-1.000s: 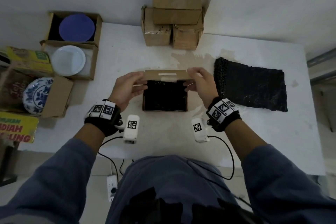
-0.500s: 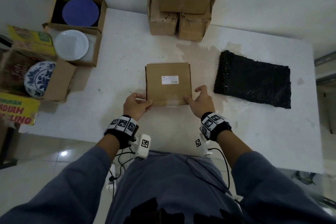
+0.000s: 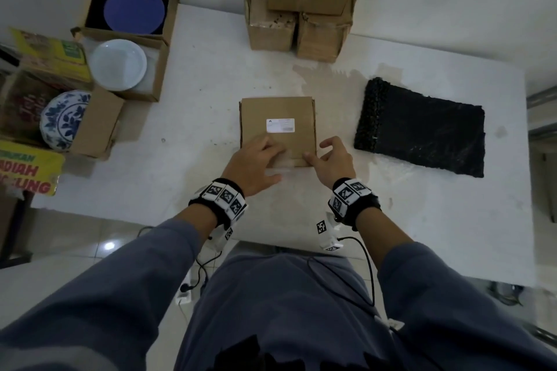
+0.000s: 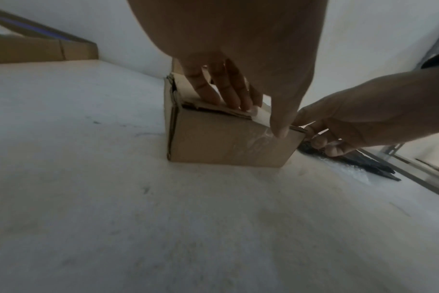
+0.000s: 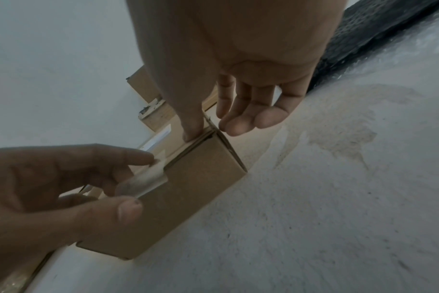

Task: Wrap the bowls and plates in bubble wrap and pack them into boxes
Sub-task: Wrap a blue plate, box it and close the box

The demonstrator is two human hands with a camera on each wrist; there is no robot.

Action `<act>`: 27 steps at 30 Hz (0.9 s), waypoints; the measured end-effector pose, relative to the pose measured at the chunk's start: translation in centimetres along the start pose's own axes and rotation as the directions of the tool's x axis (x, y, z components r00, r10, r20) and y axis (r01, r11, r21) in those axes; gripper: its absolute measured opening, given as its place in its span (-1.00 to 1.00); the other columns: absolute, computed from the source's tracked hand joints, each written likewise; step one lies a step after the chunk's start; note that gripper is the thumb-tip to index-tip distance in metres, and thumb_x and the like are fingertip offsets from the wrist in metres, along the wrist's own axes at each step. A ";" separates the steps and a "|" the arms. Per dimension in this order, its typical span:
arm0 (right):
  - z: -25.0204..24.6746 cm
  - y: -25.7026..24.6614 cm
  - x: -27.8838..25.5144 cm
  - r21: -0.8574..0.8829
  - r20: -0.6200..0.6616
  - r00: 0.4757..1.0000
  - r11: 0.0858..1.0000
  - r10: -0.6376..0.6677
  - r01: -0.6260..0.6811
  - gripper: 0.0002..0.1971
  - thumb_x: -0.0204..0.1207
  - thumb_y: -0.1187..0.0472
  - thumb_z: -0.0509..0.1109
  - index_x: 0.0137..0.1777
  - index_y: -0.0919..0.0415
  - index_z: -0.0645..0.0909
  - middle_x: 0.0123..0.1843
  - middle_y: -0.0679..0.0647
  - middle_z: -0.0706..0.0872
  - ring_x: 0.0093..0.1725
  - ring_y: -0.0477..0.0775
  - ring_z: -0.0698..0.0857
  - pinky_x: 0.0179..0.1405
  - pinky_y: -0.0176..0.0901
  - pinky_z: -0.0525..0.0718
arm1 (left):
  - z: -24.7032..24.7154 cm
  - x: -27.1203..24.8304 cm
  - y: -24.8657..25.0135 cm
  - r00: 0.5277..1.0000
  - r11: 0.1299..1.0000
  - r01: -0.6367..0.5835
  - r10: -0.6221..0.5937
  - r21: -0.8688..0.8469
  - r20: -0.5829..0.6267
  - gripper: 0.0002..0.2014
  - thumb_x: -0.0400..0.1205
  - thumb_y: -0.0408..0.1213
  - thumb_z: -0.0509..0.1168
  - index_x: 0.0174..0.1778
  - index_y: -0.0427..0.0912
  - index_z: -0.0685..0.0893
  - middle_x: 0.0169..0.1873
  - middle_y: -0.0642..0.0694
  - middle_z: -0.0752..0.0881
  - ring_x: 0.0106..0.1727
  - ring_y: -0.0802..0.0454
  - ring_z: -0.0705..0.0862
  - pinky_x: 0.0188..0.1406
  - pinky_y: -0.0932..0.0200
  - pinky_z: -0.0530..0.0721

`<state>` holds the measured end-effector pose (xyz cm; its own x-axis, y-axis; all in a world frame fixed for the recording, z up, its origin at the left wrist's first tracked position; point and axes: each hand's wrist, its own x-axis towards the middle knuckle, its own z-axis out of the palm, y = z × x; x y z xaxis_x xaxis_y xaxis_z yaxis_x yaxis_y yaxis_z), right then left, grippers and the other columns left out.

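You cannot see inside the closed box [image 3: 277, 129]; its lid hides whatever it holds. The print on its white label [image 3: 280, 125] is too small to read. The yellow carton [image 3: 27, 170] is cut off by the head view's left edge, so its lettering is incomplete.

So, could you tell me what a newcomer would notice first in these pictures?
Probably the closed cardboard box at the middle of the white table, with the left hand flat on its lid and the right hand at its near right corner. Next, three dishes in open boxes at far left: blue plate, white plate, floral plate.
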<state>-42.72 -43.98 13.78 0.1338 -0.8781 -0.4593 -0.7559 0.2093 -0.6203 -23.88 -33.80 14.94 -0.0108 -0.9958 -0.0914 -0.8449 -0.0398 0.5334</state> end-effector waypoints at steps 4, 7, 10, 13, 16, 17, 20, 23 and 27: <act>0.1 0.4 0.0 0.023 -0.004 1.000 0.999 0.026 -0.026 -0.56 0.36 -0.23 0.54 0.08 -0.06 0.48 -0.24 -0.09 0.67 -0.13 0.07 0.71 0.01 0.13 0.73 | 1.2 -0.4 0.3 0.995 0.998 0.057 -0.059 -0.033 -0.086 -0.52 0.41 -0.10 0.49 0.28 0.00 0.69 0.01 0.03 0.60 0.09 0.06 0.58 -0.02 0.13 0.64; 0.1 0.5 0.1 0.031 0.003 0.999 0.999 0.037 -0.037 -0.54 0.33 -0.27 0.55 0.07 -0.07 0.49 -0.23 -0.08 0.68 -0.12 0.06 0.72 0.01 0.13 0.73 | 1.6 -0.7 0.4 0.990 0.997 0.070 -0.075 -0.039 -0.121 -0.70 0.44 -0.11 0.44 0.10 -0.01 0.76 -0.07 0.04 0.61 0.00 0.08 0.58 -0.06 0.12 0.63; 0.0 0.4 0.2 0.026 0.006 0.999 0.999 0.043 -0.043 -0.52 0.31 -0.28 0.55 0.07 -0.07 0.49 -0.21 -0.07 0.69 -0.12 0.05 0.72 0.02 0.11 0.73 | 2.0 -1.0 0.6 0.988 0.997 0.073 -0.078 -0.037 -0.133 -0.83 0.43 -0.11 0.45 -0.09 0.00 0.76 -0.09 0.04 0.57 0.00 0.08 0.58 -0.09 0.12 0.60; -0.1 0.4 0.3 0.018 0.017 0.999 0.999 0.044 -0.045 -0.51 0.31 -0.29 0.55 0.08 -0.07 0.50 -0.19 -0.06 0.70 -0.11 0.05 0.72 0.01 0.09 0.73 | 2.2 -1.6 1.1 0.983 0.993 0.090 -0.101 -0.073 -0.154 -0.85 0.41 -0.18 0.49 -0.15 0.00 0.69 -0.10 0.08 0.54 -0.08 0.15 0.54 -0.20 0.27 0.49; -0.4 0.3 0.2 0.010 0.022 0.999 0.999 0.045 -0.046 -0.52 0.33 -0.28 0.55 0.08 -0.06 0.50 -0.19 -0.08 0.69 -0.10 0.02 0.71 0.01 0.07 0.72 | 2.3 -2.4 1.7 0.979 0.985 0.121 -0.140 -0.126 -0.151 -0.80 0.43 -0.26 0.49 -0.11 0.02 0.63 -0.17 0.16 0.61 -0.19 0.22 0.54 -0.22 0.23 0.60; -0.4 0.2 0.1 0.001 0.019 0.999 0.999 0.043 -0.043 -0.52 0.33 -0.27 0.55 0.09 -0.06 0.50 -0.19 -0.09 0.68 -0.10 0.02 0.71 0.02 0.08 0.72 | 2.3 -2.6 1.8 0.976 0.980 0.132 -0.154 -0.149 -0.151 -0.80 0.44 -0.27 0.48 -0.10 0.03 0.62 -0.21 0.17 0.62 -0.21 0.22 0.55 -0.21 0.17 0.65; -0.4 0.0 -0.1 -0.088 -0.022 0.999 0.996 -0.034 0.032 -0.47 0.34 -0.26 0.54 0.18 -0.08 0.44 -0.01 -0.06 0.66 -0.04 0.02 0.69 -0.01 0.08 0.71 | 3.1 -3.3 2.2 0.972 0.970 0.148 -0.178 -0.192 -0.152 -0.78 0.45 -0.25 0.48 -0.05 0.03 0.62 -0.18 0.16 0.63 -0.19 0.22 0.56 -0.16 0.12 0.68; -0.2 -0.1 -0.1 -0.233 -0.076 0.965 0.946 -0.251 0.227 -0.41 0.37 -0.15 0.57 0.30 -0.05 0.40 0.22 0.02 0.53 0.05 0.11 0.66 -0.03 0.08 0.70 | 4.4 -3.8 2.3 0.960 0.945 0.205 -0.245 -0.256 -0.136 -0.81 0.46 -0.14 0.48 -0.08 0.05 0.62 -0.06 0.14 0.55 -0.14 0.19 0.55 -0.17 0.24 0.65; -0.4 -0.6 0.2 -0.406 -0.018 0.880 0.808 -0.474 0.427 -0.48 0.39 0.01 0.57 0.34 0.00 0.53 0.41 0.14 0.43 0.34 0.17 0.51 0.29 0.17 0.55 | 5.6 -3.9 3.4 0.744 0.665 0.383 -0.634 -0.641 -0.213 -0.77 0.51 -0.16 0.50 -0.35 -0.11 0.59 -0.14 -0.13 0.57 -0.20 0.14 0.58 -0.15 0.40 0.59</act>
<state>-42.47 -44.46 14.34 0.4649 -0.8798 -0.0989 -0.8140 -0.3807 -0.4388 -29.75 -29.57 12.42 0.6413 -0.7330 -0.2269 -0.2233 -0.4612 0.8587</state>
